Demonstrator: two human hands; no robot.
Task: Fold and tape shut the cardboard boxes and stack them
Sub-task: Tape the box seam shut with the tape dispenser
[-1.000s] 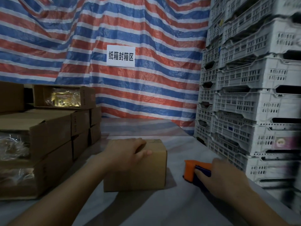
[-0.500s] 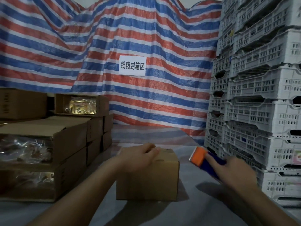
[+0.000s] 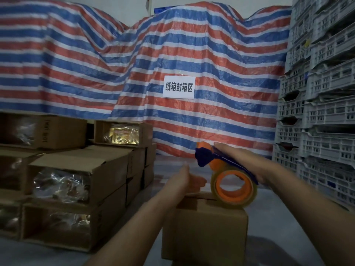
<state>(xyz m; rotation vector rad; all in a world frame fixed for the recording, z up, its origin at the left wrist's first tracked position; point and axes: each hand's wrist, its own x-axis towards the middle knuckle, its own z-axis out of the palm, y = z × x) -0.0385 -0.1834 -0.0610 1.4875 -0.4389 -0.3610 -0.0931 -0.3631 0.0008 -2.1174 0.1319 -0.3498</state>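
A small brown cardboard box [image 3: 205, 231] with its flaps folded down stands on the table in front of me. My right hand [image 3: 242, 162] grips an orange and blue tape dispenser [image 3: 228, 175] and holds its clear tape roll on the box's top, at the right side. My left hand [image 3: 186, 179] is raised just above the far left part of the box top, fingers extended toward the dispenser's front; it is blurred and holds nothing that I can make out.
Stacked cardboard boxes [image 3: 76, 189] with open ends showing plastic-wrapped goods fill the left side. White plastic crates [image 3: 317, 112] are piled high on the right. A striped tarp [image 3: 134, 73] with a white paper sign [image 3: 178, 87] hangs behind.
My right hand lifted the tape dispenser off the table and brought it left onto the box top. My left hand came off the box's top edge and rose toward the dispenser.
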